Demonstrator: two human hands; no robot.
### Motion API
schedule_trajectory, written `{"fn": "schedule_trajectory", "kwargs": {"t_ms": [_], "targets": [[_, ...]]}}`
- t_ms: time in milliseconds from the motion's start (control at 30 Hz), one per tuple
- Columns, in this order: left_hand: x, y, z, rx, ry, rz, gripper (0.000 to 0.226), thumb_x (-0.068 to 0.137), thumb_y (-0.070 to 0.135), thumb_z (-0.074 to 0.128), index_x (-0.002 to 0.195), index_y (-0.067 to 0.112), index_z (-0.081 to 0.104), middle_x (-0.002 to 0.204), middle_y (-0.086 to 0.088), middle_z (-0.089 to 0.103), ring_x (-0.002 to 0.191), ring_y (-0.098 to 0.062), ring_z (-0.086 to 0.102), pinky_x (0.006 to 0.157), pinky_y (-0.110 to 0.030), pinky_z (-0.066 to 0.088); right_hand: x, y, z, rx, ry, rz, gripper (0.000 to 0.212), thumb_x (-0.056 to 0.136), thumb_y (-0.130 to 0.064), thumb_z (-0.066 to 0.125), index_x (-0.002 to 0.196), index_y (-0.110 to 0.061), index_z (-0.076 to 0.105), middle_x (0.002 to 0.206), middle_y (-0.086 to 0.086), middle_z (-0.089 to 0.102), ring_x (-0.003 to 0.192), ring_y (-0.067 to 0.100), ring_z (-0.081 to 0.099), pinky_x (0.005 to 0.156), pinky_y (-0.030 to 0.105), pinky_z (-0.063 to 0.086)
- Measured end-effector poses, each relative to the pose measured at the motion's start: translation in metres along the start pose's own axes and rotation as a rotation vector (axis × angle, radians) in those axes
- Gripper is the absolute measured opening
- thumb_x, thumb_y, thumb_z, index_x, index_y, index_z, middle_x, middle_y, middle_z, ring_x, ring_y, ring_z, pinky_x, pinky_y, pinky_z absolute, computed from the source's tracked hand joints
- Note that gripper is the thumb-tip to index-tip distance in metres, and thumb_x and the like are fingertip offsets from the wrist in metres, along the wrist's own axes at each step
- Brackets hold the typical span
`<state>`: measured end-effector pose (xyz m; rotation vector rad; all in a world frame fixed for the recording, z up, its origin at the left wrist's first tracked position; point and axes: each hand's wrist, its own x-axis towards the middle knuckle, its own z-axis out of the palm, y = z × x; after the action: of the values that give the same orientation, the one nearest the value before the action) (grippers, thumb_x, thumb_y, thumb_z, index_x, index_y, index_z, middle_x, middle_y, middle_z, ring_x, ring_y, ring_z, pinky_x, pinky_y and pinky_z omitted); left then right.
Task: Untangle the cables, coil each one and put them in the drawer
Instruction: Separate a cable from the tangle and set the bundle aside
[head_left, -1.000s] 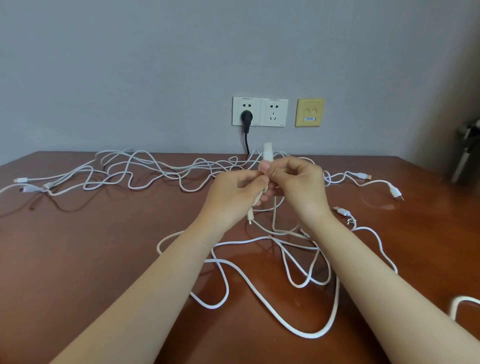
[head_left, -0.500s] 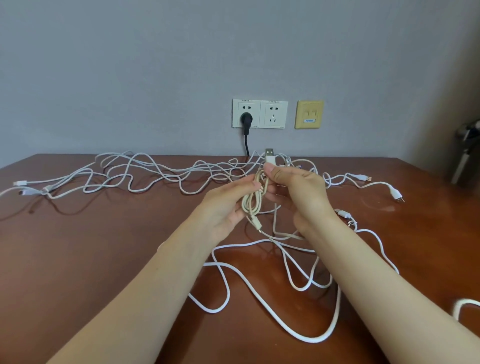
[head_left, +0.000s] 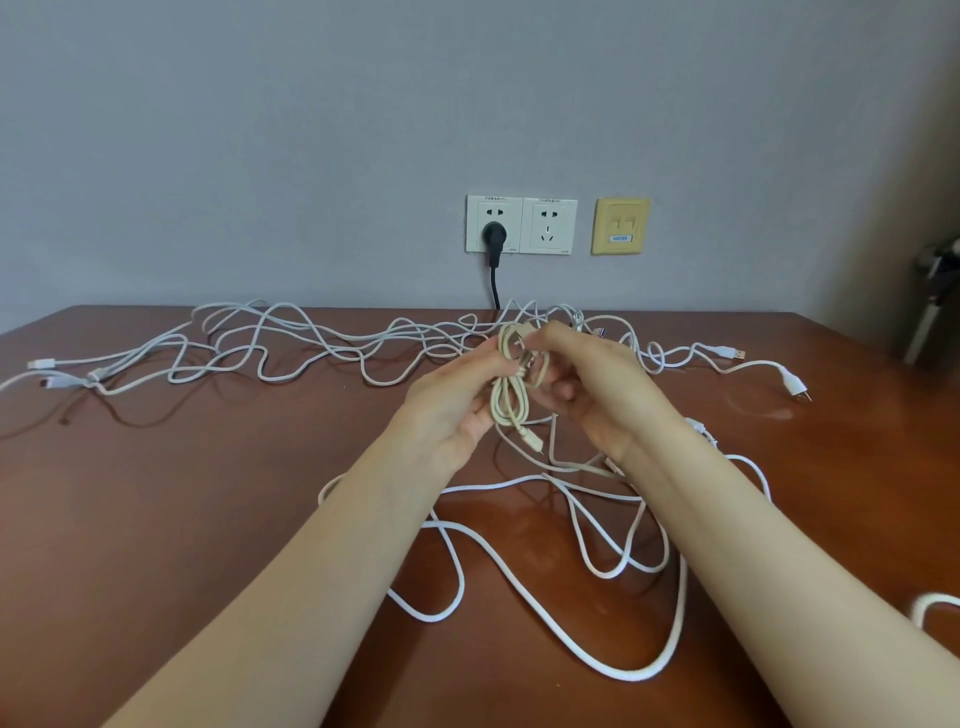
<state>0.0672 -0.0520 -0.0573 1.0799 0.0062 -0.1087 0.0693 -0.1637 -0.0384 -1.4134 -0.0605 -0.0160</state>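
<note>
Coil (head_left: 511, 415), beige, held off table (head_left: 208, 519), pinched in L hand (head_left: 451, 410) so loops don't spill; R hand (head_left: 597, 387), right against it, grips upper loops, prob to wrap tail round.

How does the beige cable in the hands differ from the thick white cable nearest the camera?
The beige cable is cream and thin; the thick white cable is bright white and fatter. The beige cable is gathered in small loops, held by the left hand and right hand; the thick white cable sprawls in wide curves on the table. Both are pale.
</note>
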Motion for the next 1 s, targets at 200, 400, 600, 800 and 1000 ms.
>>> {"fn": "schedule_trajectory", "kwargs": {"t_ms": [200, 400, 600, 800, 1000], "targets": [[-0.004, -0.001, 0.002, -0.025, 0.064, 0.004, 0.024, 0.081, -0.008, 0.052, 0.092, 0.008, 0.067, 0.079, -0.009, 0.065, 0.052, -0.009, 0.061, 0.047, -0.014, 0.049, 0.002, 0.006, 0.001, -0.118, -0.019, -0.066, 0.029, 0.078, -0.004, 0.062, 0.054, -0.009, 0.047, 0.039, -0.002, 0.040, 0.036, 0.008, 0.030, 0.044, 0.017, 0.030], [-0.009, 0.006, 0.001, 0.146, -0.020, 0.152, 0.029, 0.080, -0.012, 0.055, 0.092, 0.013, 0.066, 0.066, 0.000, 0.070, 0.059, -0.009, 0.067, 0.057, -0.018, 0.055, 0.003, 0.004, -0.003, 0.037, -0.119, 0.067, 0.016, 0.083, -0.006, 0.059, 0.068, -0.011, 0.053, 0.050, -0.001, 0.038, 0.035, 0.005, 0.029, 0.046, 0.015, 0.044], [-0.010, 0.006, 0.001, 0.225, -0.009, 0.171, 0.028, 0.080, -0.008, 0.058, 0.092, 0.017, 0.066, 0.073, -0.003, 0.068, 0.062, -0.010, 0.065, 0.064, -0.019, 0.053, 0.001, 0.006, -0.002, 0.028, -0.025, -0.014, 0.023, 0.079, -0.023, 0.071, 0.068, -0.008, 0.058, 0.049, -0.001, 0.046, 0.035, 0.003, 0.040, 0.055, 0.019, 0.054], [-0.014, 0.007, 0.005, 0.172, -0.060, 0.159, 0.027, 0.083, -0.008, 0.054, 0.090, 0.015, 0.068, 0.069, -0.005, 0.069, 0.056, -0.012, 0.065, 0.055, -0.019, 0.053, 0.003, 0.006, -0.002, 0.029, -0.015, -0.035, 0.025, 0.082, -0.029, 0.068, 0.075, -0.011, 0.052, 0.064, 0.006, 0.046, 0.040, 0.004, 0.043, 0.049, 0.017, 0.050], [-0.010, 0.011, 0.000, 0.175, -0.054, 0.188, 0.028, 0.083, -0.008, 0.055, 0.094, 0.014, 0.068, 0.072, -0.003, 0.070, 0.060, -0.009, 0.063, 0.055, -0.017, 0.052, 0.002, 0.001, -0.007, 0.074, -0.206, 0.002, 0.011, 0.091, -0.015, 0.056, 0.095, -0.008, 0.064, 0.063, -0.004, 0.059, 0.050, 0.003, 0.047, 0.061, 0.016, 0.054]]}}
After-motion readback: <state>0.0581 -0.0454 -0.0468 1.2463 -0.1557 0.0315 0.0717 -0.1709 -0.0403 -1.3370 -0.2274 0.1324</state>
